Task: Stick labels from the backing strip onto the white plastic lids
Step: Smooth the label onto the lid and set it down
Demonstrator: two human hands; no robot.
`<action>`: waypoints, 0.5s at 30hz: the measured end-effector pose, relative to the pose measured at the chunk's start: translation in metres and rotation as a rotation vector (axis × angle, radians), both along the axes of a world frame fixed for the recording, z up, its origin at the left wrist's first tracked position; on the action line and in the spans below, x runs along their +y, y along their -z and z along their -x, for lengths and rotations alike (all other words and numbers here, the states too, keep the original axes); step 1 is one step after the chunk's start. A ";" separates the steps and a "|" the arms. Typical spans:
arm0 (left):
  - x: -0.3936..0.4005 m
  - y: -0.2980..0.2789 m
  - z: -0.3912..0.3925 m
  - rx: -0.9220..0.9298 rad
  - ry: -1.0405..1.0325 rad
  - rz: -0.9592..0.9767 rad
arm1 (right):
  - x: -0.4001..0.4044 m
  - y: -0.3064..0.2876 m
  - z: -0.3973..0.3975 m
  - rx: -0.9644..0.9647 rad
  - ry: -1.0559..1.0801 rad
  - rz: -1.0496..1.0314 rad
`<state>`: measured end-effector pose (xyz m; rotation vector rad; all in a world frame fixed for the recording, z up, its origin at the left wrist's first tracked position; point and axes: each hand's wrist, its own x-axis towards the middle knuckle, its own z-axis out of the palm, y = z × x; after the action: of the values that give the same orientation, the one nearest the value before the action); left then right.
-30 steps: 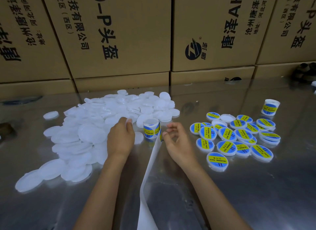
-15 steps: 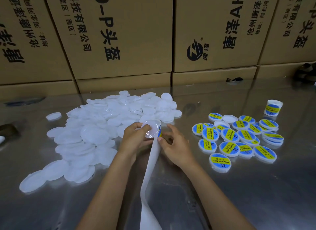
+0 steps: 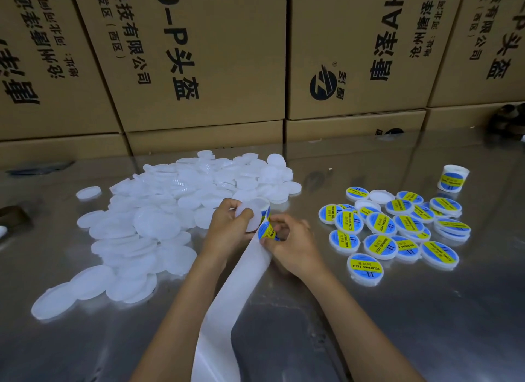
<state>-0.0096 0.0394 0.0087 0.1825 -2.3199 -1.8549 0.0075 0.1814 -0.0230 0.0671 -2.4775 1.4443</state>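
Cardboard boxes [image 3: 199, 54] wall off the far side of the steel desk [image 3: 397, 324]. Left of the grip spreads a heap of plain white lids [image 3: 159, 211]; to its right lie the labelled lids [image 3: 397, 231]. The white backing strip [image 3: 227, 310] runs from the grip toward the person. The left hand [image 3: 227, 231] holds a bare lid [image 3: 252, 214], fingers curled round it. The right hand [image 3: 292, 245] pinches a blue-and-yellow label [image 3: 267, 231] just beside that lid.
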 end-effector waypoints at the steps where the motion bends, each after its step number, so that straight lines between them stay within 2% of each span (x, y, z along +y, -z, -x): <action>1: 0.000 0.000 0.000 0.001 0.002 -0.019 | 0.000 0.000 0.000 0.006 0.002 -0.005; 4: -0.001 -0.005 -0.001 0.011 0.018 -0.146 | 0.001 -0.001 -0.001 0.027 0.010 -0.022; 8: -0.003 -0.014 -0.004 0.095 0.062 -0.188 | 0.002 -0.003 -0.004 0.041 0.019 -0.046; 15: 0.001 -0.012 -0.009 0.200 0.259 0.037 | 0.001 -0.005 -0.007 0.071 0.016 -0.055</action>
<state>-0.0004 0.0401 0.0208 -0.3082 -2.3255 -1.8402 0.0143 0.1828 -0.0182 0.1080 -2.4548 1.3439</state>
